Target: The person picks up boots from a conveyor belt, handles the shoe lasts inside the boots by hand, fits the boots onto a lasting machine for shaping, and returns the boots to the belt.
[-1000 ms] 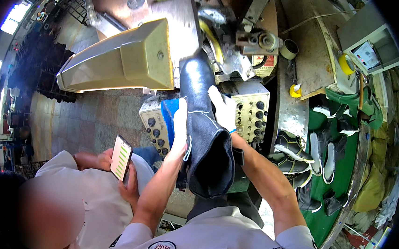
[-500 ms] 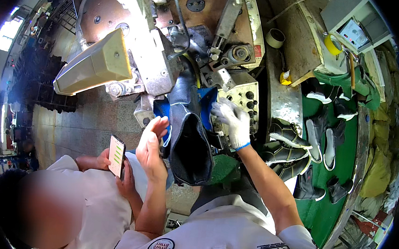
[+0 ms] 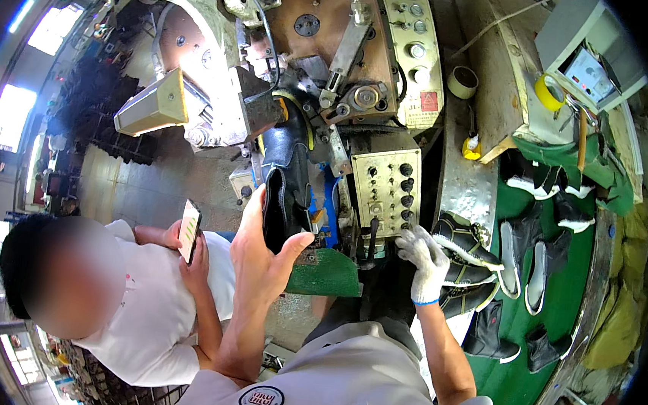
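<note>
Black boot (image 3: 282,157) at centre frame, toe at the machine (image 3: 301,52); my left hand (image 3: 259,257) spread by its opening.
Leather smooth, slight sheen, opening toward me. My gloved right hand (image 3: 423,264) half-curled, right of centre. Red label (image 3: 429,100) upper right; round lettered badge (image 3: 260,400) bottom.

Bright in here, corners black.
Tall, bowed rectangular windows (image 3: 12,117) blaze left; glare whitens the grey metal machine arm (image 3: 223,76); shadow fills the black leather boot (image 3: 284,154).
</note>
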`<state>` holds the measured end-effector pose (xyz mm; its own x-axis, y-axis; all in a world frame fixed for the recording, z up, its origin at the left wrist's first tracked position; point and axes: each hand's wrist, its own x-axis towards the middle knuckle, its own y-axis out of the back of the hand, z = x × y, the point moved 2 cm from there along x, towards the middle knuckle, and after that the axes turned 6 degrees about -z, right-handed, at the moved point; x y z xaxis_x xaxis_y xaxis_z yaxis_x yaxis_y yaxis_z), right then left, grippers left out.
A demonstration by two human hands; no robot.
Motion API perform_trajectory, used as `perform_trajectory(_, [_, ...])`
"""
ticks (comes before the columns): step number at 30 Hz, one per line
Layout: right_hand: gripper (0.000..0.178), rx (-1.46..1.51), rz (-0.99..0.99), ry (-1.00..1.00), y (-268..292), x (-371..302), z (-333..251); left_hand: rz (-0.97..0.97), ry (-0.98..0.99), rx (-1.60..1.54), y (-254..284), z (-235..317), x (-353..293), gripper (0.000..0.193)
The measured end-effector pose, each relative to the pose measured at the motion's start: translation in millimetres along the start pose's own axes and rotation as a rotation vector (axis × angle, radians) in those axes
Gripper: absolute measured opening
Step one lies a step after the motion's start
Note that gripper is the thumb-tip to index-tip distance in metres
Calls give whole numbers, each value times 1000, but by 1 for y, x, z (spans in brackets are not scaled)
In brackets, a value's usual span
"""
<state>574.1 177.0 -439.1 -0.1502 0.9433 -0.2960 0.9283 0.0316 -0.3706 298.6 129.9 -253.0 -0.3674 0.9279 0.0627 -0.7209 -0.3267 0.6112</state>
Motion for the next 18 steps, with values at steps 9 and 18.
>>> perform_trajectory(9, [49, 12, -37, -100, 60, 4, 8, 209, 85, 473, -37, 17, 3, 65])
perform_trajectory(18, [51, -12, -56, -121, 53, 25, -4, 252, 82, 443, -20, -7, 12, 19])
